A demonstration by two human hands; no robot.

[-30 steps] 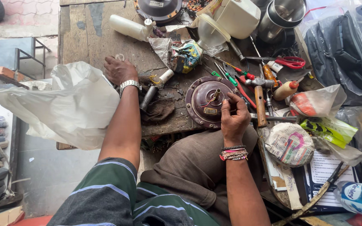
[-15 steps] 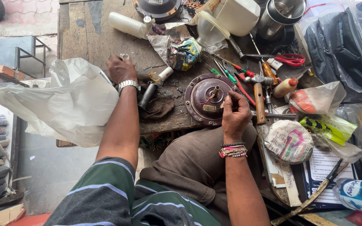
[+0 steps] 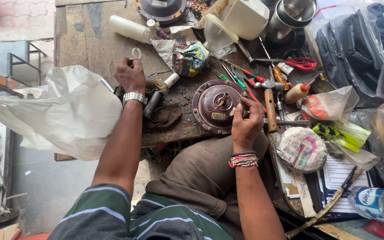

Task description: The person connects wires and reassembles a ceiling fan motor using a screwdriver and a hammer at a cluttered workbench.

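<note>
Now the left hand is raised a little over the wooden counter, its fingers pinching a small pale ring that stands up clear above the knuckles; a second ago that hand lay lower and flatter and no ring showed above it. A metal watch sits on its wrist. The right hand has hardly moved: it rests on the right edge of the round maroon motor housing, fingers curled together against the rim, though what they press on is hidden. The housing lies at the counter's near edge with its short shaft upright in the middle.

Taking the housing as the landmark: just left of it lie a dark cylinder and a brown rag; farther left a large white plastic bag hangs over the counter's edge. Just right of it lies a wooden-handled hammer, and beyond that red-handled scissors. Behind it are screwdrivers and a crumpled colourful wrapper. To its lower right sits a round paper-wrapped bundle.
</note>
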